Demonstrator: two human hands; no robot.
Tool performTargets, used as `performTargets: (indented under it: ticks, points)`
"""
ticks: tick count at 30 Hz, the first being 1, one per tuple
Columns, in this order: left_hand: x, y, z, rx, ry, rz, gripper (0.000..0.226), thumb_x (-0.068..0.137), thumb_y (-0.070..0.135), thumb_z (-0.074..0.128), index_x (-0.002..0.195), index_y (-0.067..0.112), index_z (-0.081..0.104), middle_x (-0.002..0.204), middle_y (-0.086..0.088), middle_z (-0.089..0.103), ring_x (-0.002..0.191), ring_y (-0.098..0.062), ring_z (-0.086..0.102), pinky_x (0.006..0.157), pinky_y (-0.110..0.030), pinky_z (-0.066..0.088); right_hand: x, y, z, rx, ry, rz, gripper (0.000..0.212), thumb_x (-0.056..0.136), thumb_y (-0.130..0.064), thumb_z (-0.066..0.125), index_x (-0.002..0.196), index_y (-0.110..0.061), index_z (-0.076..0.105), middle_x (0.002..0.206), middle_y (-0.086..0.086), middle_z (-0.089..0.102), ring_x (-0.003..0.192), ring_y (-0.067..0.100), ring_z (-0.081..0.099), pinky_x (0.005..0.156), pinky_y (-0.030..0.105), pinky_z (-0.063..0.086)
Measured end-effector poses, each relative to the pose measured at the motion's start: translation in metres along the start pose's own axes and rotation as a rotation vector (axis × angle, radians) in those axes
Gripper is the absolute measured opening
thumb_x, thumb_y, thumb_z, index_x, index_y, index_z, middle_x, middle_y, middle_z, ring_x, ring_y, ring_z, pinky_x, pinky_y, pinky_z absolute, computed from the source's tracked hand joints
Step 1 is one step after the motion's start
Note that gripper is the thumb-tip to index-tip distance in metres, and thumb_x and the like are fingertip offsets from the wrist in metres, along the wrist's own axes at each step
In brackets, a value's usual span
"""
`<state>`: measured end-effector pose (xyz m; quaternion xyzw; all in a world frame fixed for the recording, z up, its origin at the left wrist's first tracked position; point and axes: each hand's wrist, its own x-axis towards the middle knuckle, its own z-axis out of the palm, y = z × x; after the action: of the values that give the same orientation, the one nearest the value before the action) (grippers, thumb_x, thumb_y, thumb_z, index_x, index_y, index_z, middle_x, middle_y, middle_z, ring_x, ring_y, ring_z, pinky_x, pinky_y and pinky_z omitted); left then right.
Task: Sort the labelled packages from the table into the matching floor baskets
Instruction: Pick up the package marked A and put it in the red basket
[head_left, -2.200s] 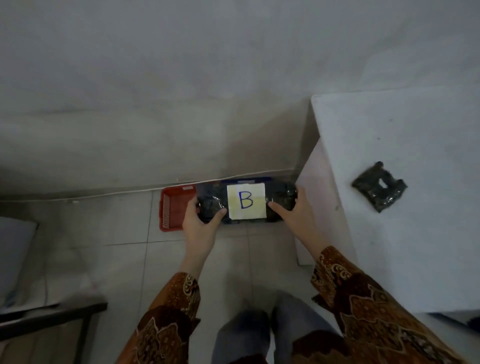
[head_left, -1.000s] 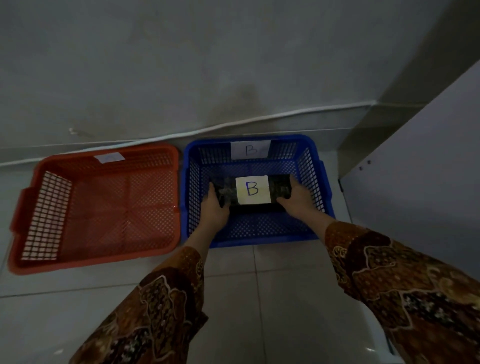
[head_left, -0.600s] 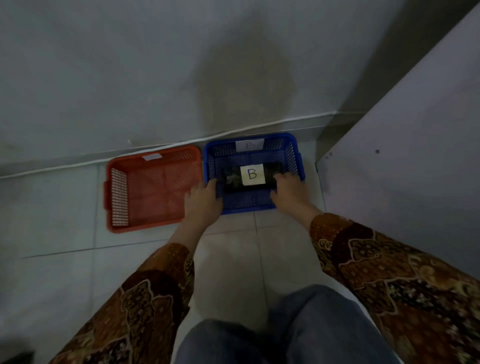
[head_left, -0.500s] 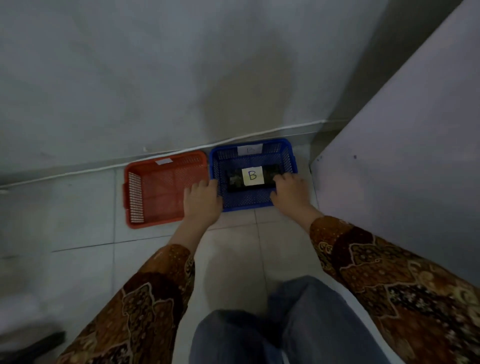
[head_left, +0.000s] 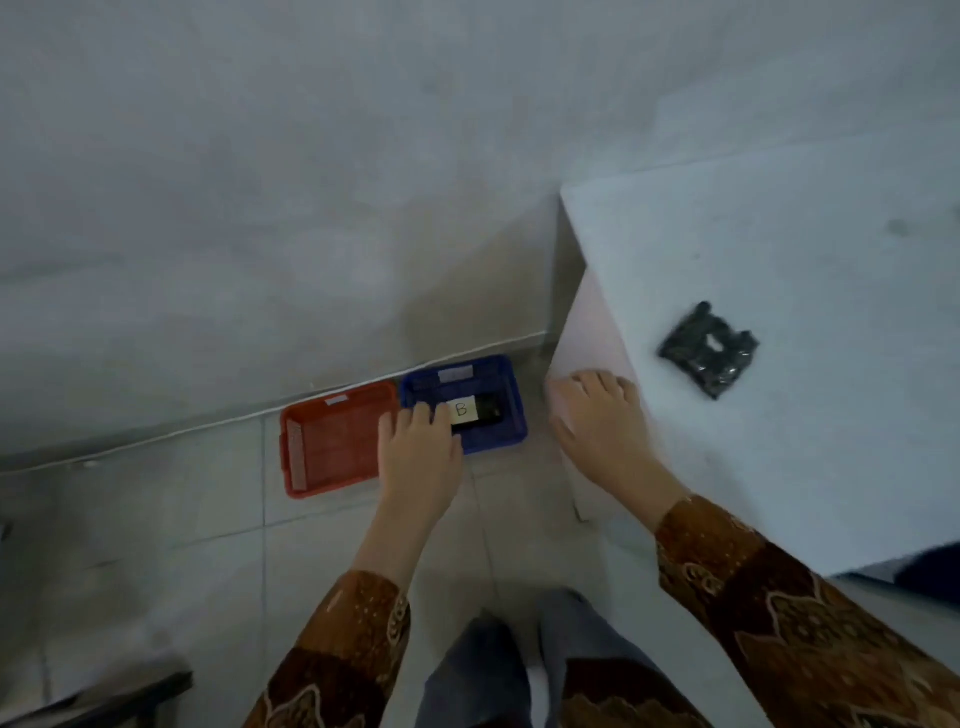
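The black package with the white B label (head_left: 470, 411) lies inside the blue basket (head_left: 511, 410) on the floor by the wall. The red basket (head_left: 332, 441) stands empty just left of it. My left hand (head_left: 418, 454) hovers high above the two baskets, fingers apart, holding nothing, and hides the blue basket's left part. My right hand (head_left: 602, 421) is open at the near left corner of the white table (head_left: 779, 260). A second black package (head_left: 709, 351) lies on the table, label not visible, to the right of my right hand.
A grey wall rises behind the baskets, with a white cable along its foot. Tiled floor stretches left of the red basket. My legs (head_left: 519, 665) are at the bottom centre. A dark object's edge (head_left: 104, 701) shows at the bottom left.
Both hands let go of the B package, which stays in the blue basket. I have risen, so the baskets look smaller. My right hand has moved up to the table corner.
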<state>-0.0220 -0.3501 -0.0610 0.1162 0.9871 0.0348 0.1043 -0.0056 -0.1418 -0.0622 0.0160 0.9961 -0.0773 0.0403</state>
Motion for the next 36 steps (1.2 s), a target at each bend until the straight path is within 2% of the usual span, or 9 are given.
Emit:
performTargets:
  ticks: [5,12,17,20,24,27,30,32,36]
  points:
    - [0.004,0.081,-0.007,0.045,-0.018,0.148,0.040,0.097,0.029,0.042,0.134,0.015,0.045,0.133,-0.008,0.054,0.123,-0.029,0.049,0.114,-0.043,0.028,-0.025,0.086,-0.034,0.013,0.015,0.113,0.042,0.089,-0.032,0.054,0.127,-0.015,0.052,0.132,0.012,0.052,0.123,0.031,0.045,0.102,0.044,0.034]
    - [0.055,0.205,0.014,0.057,0.016,0.266,0.049,0.096,0.023,0.046,0.143,0.013,0.036,0.137,-0.012,0.051,0.124,-0.031,0.049,0.111,-0.045,0.031,0.010,0.219,-0.048,-0.015,-0.106,0.066,0.054,0.089,-0.019,0.056,0.139,-0.013,0.037,0.149,0.016,0.032,0.133,0.034,0.033,0.105,0.045,0.034]
    - [0.085,0.269,0.033,0.041,-0.008,0.258,0.074,0.089,0.048,0.050,0.150,0.018,0.023,0.153,-0.016,0.032,0.134,-0.036,0.037,0.112,-0.051,0.029,0.033,0.278,-0.038,0.126,-0.266,-0.126,0.070,0.087,-0.009,0.059,0.147,-0.015,0.024,0.154,0.016,0.024,0.139,0.033,0.027,0.114,0.044,0.030]
    - [0.088,0.286,0.043,-0.007,-0.008,0.174,0.084,0.082,0.058,0.053,0.149,0.017,0.026,0.151,-0.016,0.035,0.132,-0.036,0.039,0.112,-0.052,0.028,0.040,0.292,-0.031,0.256,-0.278,-0.250,0.063,0.089,-0.011,0.059,0.145,-0.013,0.030,0.143,0.015,0.041,0.127,0.032,0.039,0.109,0.040,0.036]
    - [0.088,0.299,0.045,-0.198,0.051,0.177,0.078,0.082,0.051,0.062,0.143,0.007,0.039,0.140,-0.018,0.048,0.126,-0.035,0.046,0.110,-0.042,0.032,0.046,0.299,-0.027,0.344,-0.224,-0.315,0.053,0.090,-0.008,0.058,0.139,-0.008,0.040,0.125,0.020,0.050,0.113,0.033,0.046,0.100,0.037,0.040]
    - [0.085,0.299,0.034,-0.582,0.009,0.170,0.064,0.084,0.042,0.067,0.136,0.009,0.049,0.129,-0.012,0.054,0.120,-0.025,0.050,0.103,-0.026,0.037,0.055,0.311,-0.042,0.442,-0.267,-0.357,0.049,0.086,-0.010,0.064,0.133,-0.008,0.049,0.117,0.020,0.051,0.106,0.030,0.048,0.096,0.033,0.040]
    - [0.081,0.307,0.013,-0.963,0.024,0.156,0.038,0.091,0.048,0.053,0.117,0.021,0.061,0.107,0.002,0.064,0.097,-0.010,0.060,0.079,-0.013,0.044,0.066,0.323,-0.075,0.512,-0.322,-0.374,0.028,0.088,-0.020,0.063,0.115,-0.012,0.061,0.098,0.011,0.055,0.086,0.023,0.053,0.078,0.030,0.043]
    - [0.084,0.316,-0.001,-1.071,0.027,0.131,0.037,0.094,0.046,0.045,0.113,0.019,0.061,0.100,0.001,0.068,0.088,-0.008,0.064,0.072,-0.018,0.048,0.073,0.328,-0.099,0.512,-0.368,-0.381,0.021,0.089,-0.030,0.061,0.100,-0.013,0.062,0.084,0.001,0.056,0.074,0.017,0.052,0.066,0.022,0.039]
    - [0.098,0.329,-0.024,-1.175,0.044,0.085,0.024,0.098,0.028,0.049,0.112,0.013,0.061,0.101,-0.011,0.070,0.090,-0.018,0.066,0.079,-0.040,0.055,0.082,0.330,-0.144,0.565,-0.423,-0.342,0.025,0.088,-0.045,0.057,0.080,-0.022,0.058,0.070,-0.010,0.057,0.057,-0.001,0.051,0.052,0.009,0.042]
